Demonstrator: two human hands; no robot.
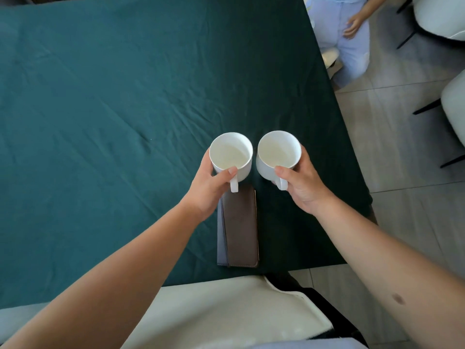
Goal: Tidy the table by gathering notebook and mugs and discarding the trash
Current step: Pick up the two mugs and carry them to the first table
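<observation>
Two empty white mugs stand upright side by side over the green tablecloth point(100, 109), near its right front corner. My left hand point(208, 190) grips the left mug point(231, 153) by its rim and handle. My right hand point(302, 185) grips the right mug point(278, 152) the same way. Just behind the left mug, toward me, a brown notebook point(241, 227) lies on a grey one point(222, 238), both closed. I cannot tell whether the mugs rest on the cloth or hover just above it. No trash is visible.
A cream chair seat point(226, 311) is tucked at the table's near edge. Another person point(347, 34) in pale clothes stands by the far right corner. White chairs point(453, 104) stand on the tiled floor to the right.
</observation>
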